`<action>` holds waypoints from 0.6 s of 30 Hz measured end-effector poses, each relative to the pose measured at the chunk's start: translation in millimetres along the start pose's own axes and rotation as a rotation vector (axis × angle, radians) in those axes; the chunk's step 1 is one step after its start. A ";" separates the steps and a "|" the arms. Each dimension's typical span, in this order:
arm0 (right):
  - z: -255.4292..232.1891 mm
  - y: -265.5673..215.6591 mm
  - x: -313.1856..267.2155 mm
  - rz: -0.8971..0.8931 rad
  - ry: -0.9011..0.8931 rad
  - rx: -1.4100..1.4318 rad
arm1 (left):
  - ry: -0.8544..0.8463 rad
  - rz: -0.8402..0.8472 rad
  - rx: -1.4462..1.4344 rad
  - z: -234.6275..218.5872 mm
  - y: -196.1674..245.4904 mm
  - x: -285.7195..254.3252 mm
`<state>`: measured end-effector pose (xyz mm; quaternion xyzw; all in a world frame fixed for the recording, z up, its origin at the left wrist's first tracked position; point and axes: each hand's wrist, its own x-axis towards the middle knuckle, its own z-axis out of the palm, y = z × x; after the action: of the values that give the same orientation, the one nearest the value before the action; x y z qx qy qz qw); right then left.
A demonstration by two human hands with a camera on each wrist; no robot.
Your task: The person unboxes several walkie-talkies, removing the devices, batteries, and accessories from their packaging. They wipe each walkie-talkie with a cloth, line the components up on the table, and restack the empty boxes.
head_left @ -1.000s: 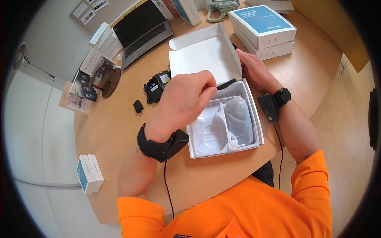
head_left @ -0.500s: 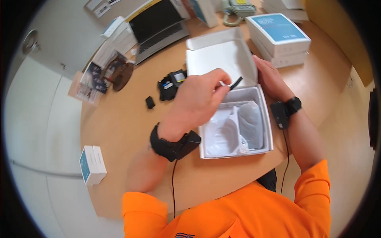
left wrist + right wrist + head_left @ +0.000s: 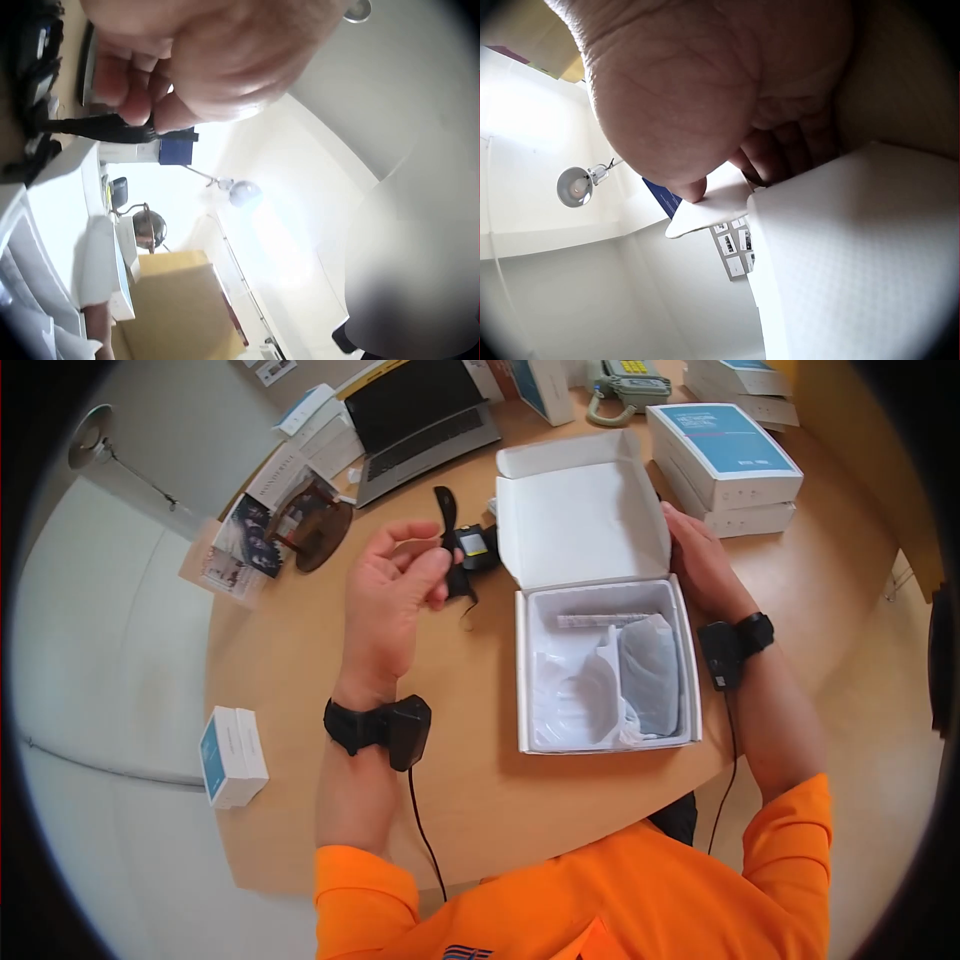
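My left hand (image 3: 385, 590), left of the open white box (image 3: 610, 748), pinches a slim black bundle (image 3: 105, 129) that looks like a folded cable. In the head view it overlaps a black device with a pale label (image 3: 473, 546) on the table. My right hand (image 3: 705, 565) holds the right edge of the raised box lid (image 3: 580, 510); in the right wrist view the thumb (image 3: 686, 190) lies against a white flap. Inside the box, a moulded white tray (image 3: 575, 695) has a hollow at left and a plastic-wrapped grey item (image 3: 650, 675) at right.
A laptop (image 3: 425, 425) and a desk phone (image 3: 628, 385) stand at the back. Boxes with blue tops (image 3: 725, 450) are stacked behind my right hand. Leaflets (image 3: 250, 535) and a brown wooden stand (image 3: 318, 530) are at left. Small white boxes (image 3: 235, 755) stand at the table's left edge.
My left hand has swung left from above the box, carrying the black bundle with it toward the black device. My right hand has stayed at the lid. The head view has shifted somewhat.
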<state>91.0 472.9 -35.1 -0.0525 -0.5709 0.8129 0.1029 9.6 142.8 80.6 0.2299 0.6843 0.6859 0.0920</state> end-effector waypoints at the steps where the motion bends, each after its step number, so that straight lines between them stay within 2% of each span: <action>1: 1.9 -1.5 -2.6 -0.008 0.000 0.016 | -0.086 0.008 0.042 12.2 5.5 -3.5; 4: -1.0 2.8 -0.6 0.001 -0.014 0.065 | -0.288 0.147 0.369 44.3 -2.4 -6.0; 8: -4.7 4.0 4.1 0.000 -0.056 0.103 | -0.513 0.290 0.793 80.9 9.7 -6.7; 12: 2.1 1.4 -0.9 -0.008 -0.032 0.119 | -0.530 0.376 0.831 95.0 -28.4 -0.9; 18: 2.4 -3.2 -3.3 0.006 -0.038 0.081 | -0.534 0.240 0.854 107.3 -48.9 -4.6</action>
<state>94.1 470.9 -31.4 -0.0346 -0.5393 0.8364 0.0915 51.8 239.3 27.3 0.4910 0.8246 0.2688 0.0822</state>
